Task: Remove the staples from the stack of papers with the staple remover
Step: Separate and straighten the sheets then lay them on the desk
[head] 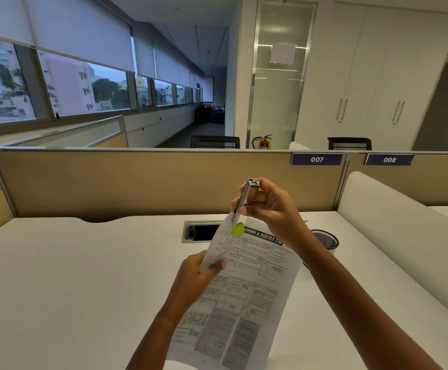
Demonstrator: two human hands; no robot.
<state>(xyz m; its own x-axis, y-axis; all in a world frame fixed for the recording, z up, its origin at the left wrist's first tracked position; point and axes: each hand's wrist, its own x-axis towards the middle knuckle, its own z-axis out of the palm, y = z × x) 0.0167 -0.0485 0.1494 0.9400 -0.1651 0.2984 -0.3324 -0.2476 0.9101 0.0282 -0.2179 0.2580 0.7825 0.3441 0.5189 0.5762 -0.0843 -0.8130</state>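
A stack of printed papers (246, 297) with black-and-white tables is held up above the white desk (70, 276). My left hand (194, 279) pinches its left edge, thumb on top. My right hand (265, 206) grips a metal staple remover (244, 204) with a lime-green tip. The tool points down, and its green end rests on the top left corner of the papers. The staple itself is too small to see.
A black mesh pen cup (325, 240) stands on the desk behind my right forearm. A rectangular cable slot (198, 232) is cut into the desk behind the papers. Beige partition panels (137, 182) wall the far side, and a white curved divider (404, 236) lies to the right.
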